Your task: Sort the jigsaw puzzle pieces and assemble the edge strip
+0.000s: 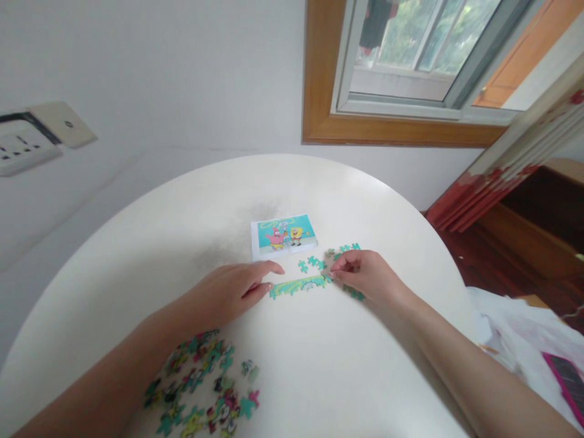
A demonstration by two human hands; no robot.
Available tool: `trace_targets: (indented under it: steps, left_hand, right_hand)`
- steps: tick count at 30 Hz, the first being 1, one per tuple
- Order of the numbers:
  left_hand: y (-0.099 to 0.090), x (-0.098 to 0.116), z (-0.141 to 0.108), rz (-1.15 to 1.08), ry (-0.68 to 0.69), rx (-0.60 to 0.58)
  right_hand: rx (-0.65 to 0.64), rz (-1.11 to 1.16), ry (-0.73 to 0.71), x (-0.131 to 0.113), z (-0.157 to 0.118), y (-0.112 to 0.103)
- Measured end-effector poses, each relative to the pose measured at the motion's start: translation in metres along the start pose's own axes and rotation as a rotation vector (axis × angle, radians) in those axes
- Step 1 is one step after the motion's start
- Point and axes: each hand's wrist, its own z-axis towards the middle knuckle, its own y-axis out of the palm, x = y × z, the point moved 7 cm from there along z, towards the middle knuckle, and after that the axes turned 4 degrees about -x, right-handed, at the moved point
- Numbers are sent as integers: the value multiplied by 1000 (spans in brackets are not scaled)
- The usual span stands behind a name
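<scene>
A joined strip of green and yellow jigsaw pieces lies across the middle of the white table. At its left end rests the thumb of my left hand, the index finger stretched out apart from it. My right hand pinches a small puzzle piece at the strip's right end; the fingers partly hide it. Loose teal pieces lie just above the strip. More teal pieces sit behind and beneath my right hand. A picture card with two cartoon figures lies beyond the strip.
A heap of mixed loose puzzle pieces spreads near my left forearm. The round white table reaches towards the wall and a wood-framed window. To the right are a red-and-white curtain and a pink-edged dark object on white material.
</scene>
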Motion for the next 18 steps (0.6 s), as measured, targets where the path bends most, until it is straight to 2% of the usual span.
trace_targets:
  steps: [4, 18]
  left_hand:
    - [0, 0, 1, 5, -2, 2]
    - [-1, 1, 0, 9, 8, 16]
  right_hand:
    - [52, -98, -57, -5, 0, -2]
    - [74, -366, -184, -24, -3, -2]
